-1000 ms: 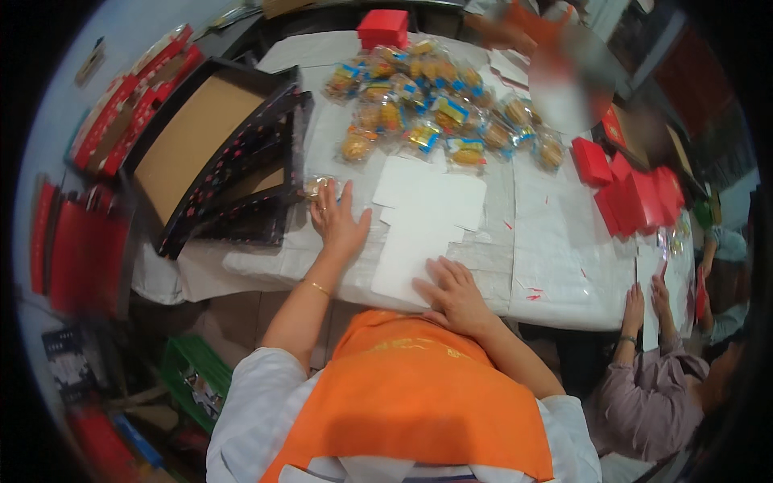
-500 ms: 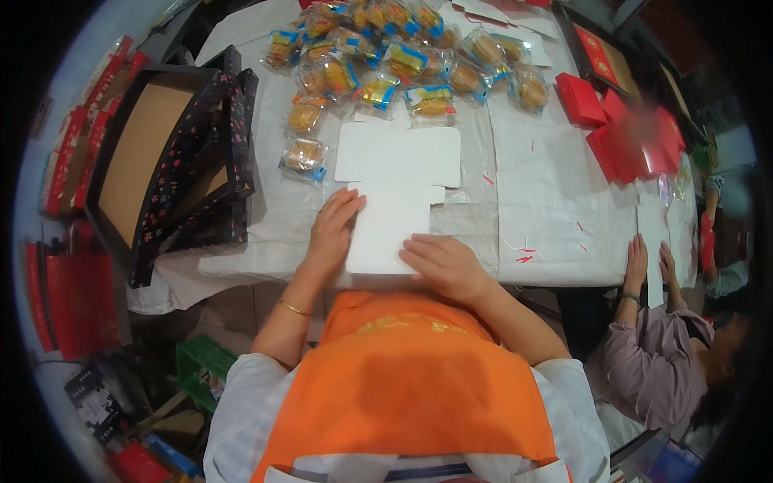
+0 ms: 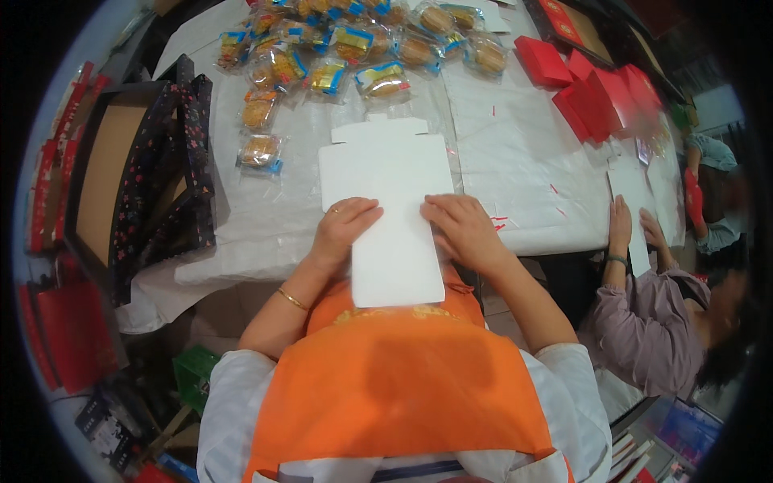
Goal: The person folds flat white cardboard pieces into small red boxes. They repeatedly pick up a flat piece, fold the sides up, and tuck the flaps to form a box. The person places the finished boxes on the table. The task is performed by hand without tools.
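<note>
White cardboard blank point(image 3: 398, 249) overhangs a sheeted table point(image 3: 515, 181) above tiled floor point(image 3: 232, 311).

left hand point(image 3: 346, 231): back up, pointing inward | right hand point(image 3: 467, 231): back up, pointing inward | forearms point(image 3: 530, 294): converging

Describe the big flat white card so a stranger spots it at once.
Find the white-covered table, then its near edge by the orange apron. There, the flat white card is between the person's left hand and right hand. Its broad, notched far end distinguishes it from the narrow white strip by the co-worker's hands.
</note>
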Action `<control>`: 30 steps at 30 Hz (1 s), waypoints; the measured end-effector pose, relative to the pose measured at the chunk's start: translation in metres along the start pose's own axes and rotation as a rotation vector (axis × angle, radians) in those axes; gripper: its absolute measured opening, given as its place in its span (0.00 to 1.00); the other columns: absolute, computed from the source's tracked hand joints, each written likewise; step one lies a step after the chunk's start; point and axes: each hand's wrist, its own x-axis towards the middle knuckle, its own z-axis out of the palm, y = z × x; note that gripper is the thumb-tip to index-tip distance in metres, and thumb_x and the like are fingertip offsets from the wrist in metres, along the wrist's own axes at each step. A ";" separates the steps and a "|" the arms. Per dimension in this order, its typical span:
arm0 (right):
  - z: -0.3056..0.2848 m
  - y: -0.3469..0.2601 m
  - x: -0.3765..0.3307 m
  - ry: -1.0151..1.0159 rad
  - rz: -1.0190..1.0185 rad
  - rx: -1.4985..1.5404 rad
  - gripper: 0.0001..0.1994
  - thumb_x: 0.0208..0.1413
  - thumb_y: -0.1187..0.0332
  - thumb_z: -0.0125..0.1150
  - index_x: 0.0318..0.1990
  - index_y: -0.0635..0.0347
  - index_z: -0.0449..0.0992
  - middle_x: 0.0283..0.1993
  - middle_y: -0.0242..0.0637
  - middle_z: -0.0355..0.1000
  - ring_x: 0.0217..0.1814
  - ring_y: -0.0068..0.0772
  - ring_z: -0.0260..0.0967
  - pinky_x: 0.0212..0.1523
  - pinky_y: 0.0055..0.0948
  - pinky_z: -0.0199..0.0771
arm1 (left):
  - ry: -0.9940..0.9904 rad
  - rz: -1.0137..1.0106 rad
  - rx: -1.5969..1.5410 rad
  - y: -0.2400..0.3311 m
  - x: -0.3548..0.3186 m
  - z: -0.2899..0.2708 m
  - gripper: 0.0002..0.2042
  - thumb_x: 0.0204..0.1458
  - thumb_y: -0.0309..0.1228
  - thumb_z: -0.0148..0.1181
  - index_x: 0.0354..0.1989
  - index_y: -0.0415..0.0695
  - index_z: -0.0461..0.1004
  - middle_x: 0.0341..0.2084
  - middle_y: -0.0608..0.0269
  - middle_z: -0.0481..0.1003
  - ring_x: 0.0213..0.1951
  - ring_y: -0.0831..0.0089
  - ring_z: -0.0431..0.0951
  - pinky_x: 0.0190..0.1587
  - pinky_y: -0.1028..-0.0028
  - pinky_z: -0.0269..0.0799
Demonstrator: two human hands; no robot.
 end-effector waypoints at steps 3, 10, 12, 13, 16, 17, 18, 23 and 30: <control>0.020 0.021 0.003 0.027 -0.002 -0.015 0.21 0.46 0.77 0.63 0.51 0.57 0.77 0.51 0.37 0.73 0.54 0.42 0.70 0.54 0.38 0.70 | 0.020 -0.003 -0.033 0.000 0.000 0.006 0.14 0.45 0.20 0.65 0.42 0.40 0.81 0.40 0.57 0.80 0.42 0.59 0.79 0.46 0.68 0.75; 0.033 0.026 0.012 0.100 -0.050 -0.002 0.18 0.46 0.79 0.60 0.48 0.58 0.77 0.46 0.37 0.72 0.49 0.42 0.70 0.50 0.38 0.71 | 0.071 -0.047 0.043 0.003 0.000 0.008 0.11 0.46 0.20 0.65 0.39 0.41 0.80 0.35 0.59 0.78 0.37 0.61 0.78 0.40 0.68 0.75; 0.034 0.029 0.015 0.084 -0.048 0.021 0.17 0.47 0.78 0.60 0.46 0.57 0.77 0.44 0.37 0.72 0.48 0.43 0.70 0.49 0.39 0.71 | 0.061 -0.095 0.043 0.003 -0.002 0.009 0.10 0.46 0.20 0.64 0.38 0.42 0.81 0.34 0.60 0.78 0.37 0.62 0.78 0.40 0.68 0.75; 0.034 0.030 0.017 0.076 -0.047 0.034 0.16 0.47 0.78 0.60 0.46 0.57 0.77 0.44 0.37 0.72 0.48 0.43 0.70 0.49 0.39 0.71 | 0.049 -0.126 0.039 0.003 -0.002 0.009 0.10 0.46 0.20 0.64 0.38 0.42 0.81 0.34 0.61 0.79 0.37 0.62 0.78 0.40 0.69 0.76; 0.029 0.030 0.025 0.055 0.048 0.156 0.11 0.50 0.76 0.61 0.43 0.59 0.78 0.40 0.41 0.73 0.46 0.47 0.70 0.47 0.42 0.71 | 0.080 -0.242 -0.037 -0.003 -0.007 0.010 0.12 0.44 0.21 0.67 0.39 0.44 0.82 0.33 0.61 0.80 0.36 0.64 0.79 0.40 0.72 0.76; 0.026 0.027 0.029 0.041 0.120 0.206 0.10 0.51 0.75 0.61 0.42 0.60 0.78 0.39 0.42 0.73 0.45 0.49 0.70 0.47 0.43 0.71 | 0.103 -0.286 -0.072 -0.006 -0.008 0.012 0.13 0.44 0.22 0.69 0.40 0.45 0.82 0.33 0.61 0.80 0.35 0.65 0.79 0.40 0.73 0.76; 0.023 0.024 0.034 0.026 0.192 0.255 0.09 0.53 0.75 0.61 0.42 0.60 0.78 0.38 0.44 0.73 0.45 0.50 0.70 0.47 0.44 0.71 | 0.132 -0.429 -0.120 -0.007 -0.009 0.015 0.12 0.45 0.26 0.72 0.39 0.44 0.82 0.32 0.61 0.82 0.35 0.65 0.82 0.40 0.72 0.77; 0.026 0.024 0.061 -0.111 0.585 0.217 0.10 0.58 0.66 0.63 0.37 0.65 0.77 0.36 0.52 0.75 0.42 0.58 0.72 0.44 0.49 0.71 | -0.084 -0.863 -0.090 -0.008 0.036 0.002 0.21 0.47 0.33 0.75 0.49 0.39 0.77 0.36 0.53 0.84 0.37 0.63 0.86 0.40 0.69 0.79; 0.028 0.036 0.071 -0.220 0.707 0.262 0.13 0.56 0.63 0.66 0.37 0.67 0.76 0.34 0.53 0.76 0.40 0.59 0.73 0.42 0.47 0.73 | -0.159 -0.888 -0.163 -0.015 0.042 -0.001 0.17 0.49 0.31 0.72 0.45 0.37 0.78 0.36 0.53 0.84 0.37 0.66 0.85 0.42 0.69 0.79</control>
